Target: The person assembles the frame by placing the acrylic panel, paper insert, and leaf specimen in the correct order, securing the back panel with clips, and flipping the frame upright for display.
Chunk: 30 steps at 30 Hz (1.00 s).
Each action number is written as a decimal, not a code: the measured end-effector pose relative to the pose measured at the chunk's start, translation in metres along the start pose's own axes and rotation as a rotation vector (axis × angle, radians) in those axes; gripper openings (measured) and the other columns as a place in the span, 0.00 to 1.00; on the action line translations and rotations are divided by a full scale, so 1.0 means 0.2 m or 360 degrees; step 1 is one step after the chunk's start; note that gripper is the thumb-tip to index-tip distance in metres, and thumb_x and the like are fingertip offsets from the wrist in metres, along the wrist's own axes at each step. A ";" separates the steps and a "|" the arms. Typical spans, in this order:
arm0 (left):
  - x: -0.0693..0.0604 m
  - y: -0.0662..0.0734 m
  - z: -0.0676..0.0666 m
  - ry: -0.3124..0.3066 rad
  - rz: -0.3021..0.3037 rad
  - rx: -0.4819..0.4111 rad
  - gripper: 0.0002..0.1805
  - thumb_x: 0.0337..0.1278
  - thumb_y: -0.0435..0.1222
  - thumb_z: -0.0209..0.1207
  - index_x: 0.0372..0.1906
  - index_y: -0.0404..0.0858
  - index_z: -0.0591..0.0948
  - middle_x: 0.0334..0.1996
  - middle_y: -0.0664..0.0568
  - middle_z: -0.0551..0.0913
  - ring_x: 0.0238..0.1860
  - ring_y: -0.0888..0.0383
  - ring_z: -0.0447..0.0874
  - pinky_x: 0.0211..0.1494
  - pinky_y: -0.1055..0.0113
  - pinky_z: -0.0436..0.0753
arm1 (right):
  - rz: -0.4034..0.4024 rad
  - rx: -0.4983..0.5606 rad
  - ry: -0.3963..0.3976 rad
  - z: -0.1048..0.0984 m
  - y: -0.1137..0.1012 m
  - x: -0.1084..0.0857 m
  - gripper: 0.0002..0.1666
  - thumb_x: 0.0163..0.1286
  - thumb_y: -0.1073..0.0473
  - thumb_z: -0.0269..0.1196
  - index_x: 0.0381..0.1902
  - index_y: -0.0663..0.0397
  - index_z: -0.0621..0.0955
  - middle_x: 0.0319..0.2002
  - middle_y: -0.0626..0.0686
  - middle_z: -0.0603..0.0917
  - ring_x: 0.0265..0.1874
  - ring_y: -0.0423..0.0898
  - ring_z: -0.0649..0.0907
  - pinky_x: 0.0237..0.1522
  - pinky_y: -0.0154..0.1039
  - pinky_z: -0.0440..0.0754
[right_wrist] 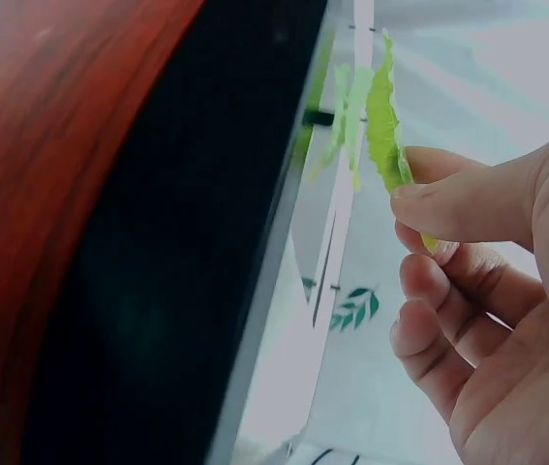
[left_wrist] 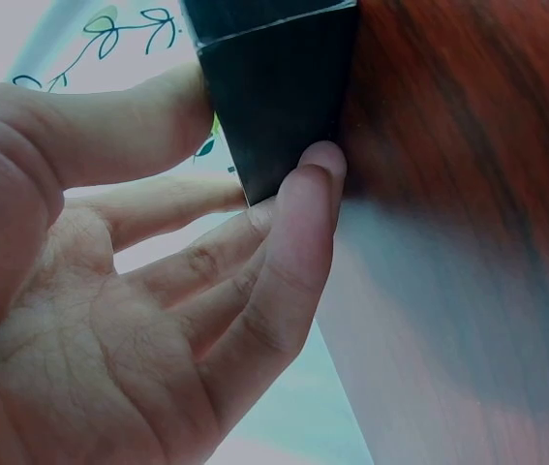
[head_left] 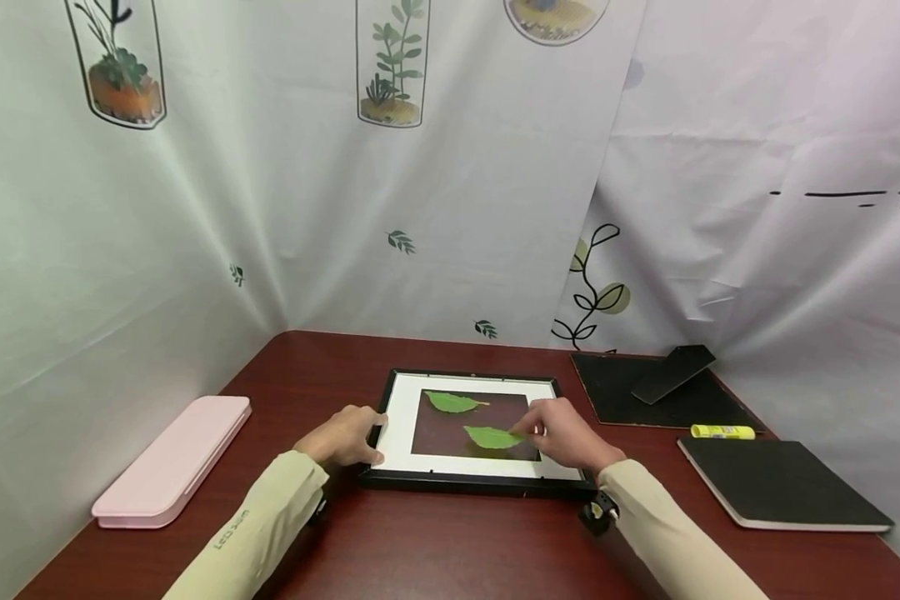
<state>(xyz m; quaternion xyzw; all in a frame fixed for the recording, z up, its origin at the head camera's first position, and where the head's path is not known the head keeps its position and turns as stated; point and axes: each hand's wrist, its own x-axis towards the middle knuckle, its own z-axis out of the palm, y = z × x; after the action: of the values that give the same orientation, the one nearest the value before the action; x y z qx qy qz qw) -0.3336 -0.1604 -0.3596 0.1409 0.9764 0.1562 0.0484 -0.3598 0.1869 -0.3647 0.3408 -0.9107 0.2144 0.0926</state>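
Head view shows the work partway along: a black picture frame lies flat on the worktop with its white mat in place, and one green leaf already rests on the far left part of the central pane. A second leaf is over the near right part, its stem end pinched between thumb and finger in the right hand's grip; the right wrist view shows it held apart from the glass, so its placing looks unfinished. The left hand's grip is closed round the frame's left edge, seemingly to steady it. The backing board, with its stand on top, lies apart at far right, so refitting it is probably left to do. The worktop is dark reddish, with visible wood grain. At right, a yellow glue stick lies just beyond a black-covered notebook; a pink case sits at left. Pale, creased cloth printed with plants and jars hangs behind and along both sides.
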 end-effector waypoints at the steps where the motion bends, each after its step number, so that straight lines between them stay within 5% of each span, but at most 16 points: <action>1: 0.00 0.00 0.00 0.0001 -0.0007 -0.0006 0.33 0.50 0.35 0.74 0.63 0.29 0.78 0.63 0.33 0.79 0.64 0.41 0.78 0.61 0.48 0.80 | -0.0016 0.0005 -0.0004 0.01 -0.01 0.02 0.19 0.62 0.74 0.62 0.36 0.47 0.92 0.32 0.44 0.88 0.28 0.34 0.78 0.28 0.28 0.73; 8: 0.00 0.00 0.01 0.0003 -0.0004 -0.0034 0.33 0.50 0.34 0.74 0.63 0.29 0.78 0.63 0.34 0.79 0.61 0.45 0.80 0.57 0.51 0.81 | -0.0121 -0.0077 0.0015 0.08 -0.06 0.14 0.27 0.55 0.80 0.53 0.33 0.50 0.93 0.31 0.47 0.90 0.30 0.39 0.84 0.29 0.28 0.73; 17: -0.01 0.00 0.00 0.0015 0.0013 -0.0029 0.33 0.50 0.34 0.74 0.63 0.29 0.78 0.62 0.33 0.79 0.61 0.43 0.80 0.58 0.49 0.81 | -0.0002 -0.0058 -0.0055 0.15 -0.13 0.25 0.26 0.56 0.80 0.52 0.32 0.52 0.92 0.29 0.49 0.90 0.18 0.36 0.59 0.22 0.29 0.59; 24: -0.01 -0.01 0.01 0.0007 -0.0003 -0.0055 0.34 0.51 0.35 0.74 0.64 0.30 0.78 0.62 0.33 0.79 0.59 0.45 0.81 0.56 0.51 0.82 | 0.0078 -0.0057 -0.0114 0.19 -0.14 0.28 0.15 0.61 0.74 0.63 0.34 0.52 0.91 0.14 0.44 0.78 0.16 0.36 0.63 0.24 0.29 0.63; 30: 0.00 -0.01 0.01 0.0011 0.0004 -0.0057 0.34 0.50 0.35 0.74 0.64 0.30 0.78 0.63 0.35 0.79 0.62 0.44 0.80 0.56 0.51 0.82 | 0.0103 -0.0037 -0.0126 0.19 -0.14 0.29 0.10 0.61 0.70 0.68 0.36 0.51 0.91 0.20 0.43 0.83 0.19 0.36 0.70 0.27 0.32 0.71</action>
<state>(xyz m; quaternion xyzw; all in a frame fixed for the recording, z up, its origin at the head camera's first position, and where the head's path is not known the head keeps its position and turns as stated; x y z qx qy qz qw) -0.3331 -0.1621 -0.3620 0.1408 0.9734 0.1741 0.0474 -0.3865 0.1175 -0.3712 0.3184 -0.9266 0.1929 0.0536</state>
